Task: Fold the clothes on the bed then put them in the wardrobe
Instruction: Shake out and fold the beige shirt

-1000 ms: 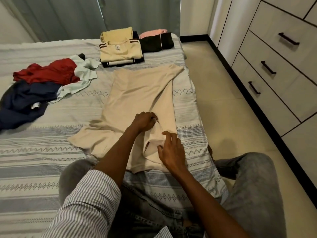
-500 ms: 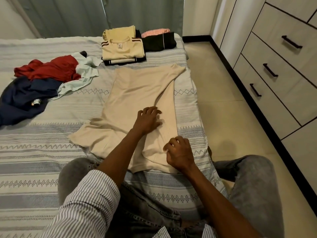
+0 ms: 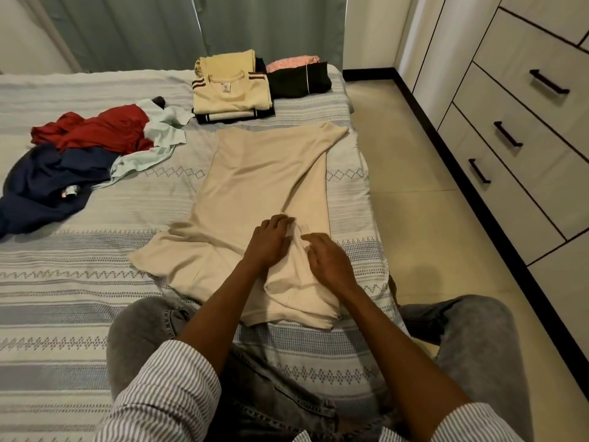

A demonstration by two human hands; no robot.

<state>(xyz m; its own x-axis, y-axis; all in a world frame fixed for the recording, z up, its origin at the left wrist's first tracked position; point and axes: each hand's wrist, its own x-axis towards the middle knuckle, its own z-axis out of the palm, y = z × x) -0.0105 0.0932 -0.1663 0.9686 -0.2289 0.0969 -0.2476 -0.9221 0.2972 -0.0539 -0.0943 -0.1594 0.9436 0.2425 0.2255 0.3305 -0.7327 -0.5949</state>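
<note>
Two hands, left (image 3: 269, 242) and right (image 3: 328, 260), grips relaxed, press one beige garment (image 3: 255, 186) (two folded stacks (image 3: 232, 97) behind)

Grey-green curtains (image 3: 191, 30) hanging closed behind the far edge. Pale tiled floor (image 3: 414, 193) along the right, edged by a dark skirting strip (image 3: 446, 154). Grey jeans (image 3: 140, 339) and striped shirt sleeves (image 3: 165, 400), possibly cotton, down front.
</note>
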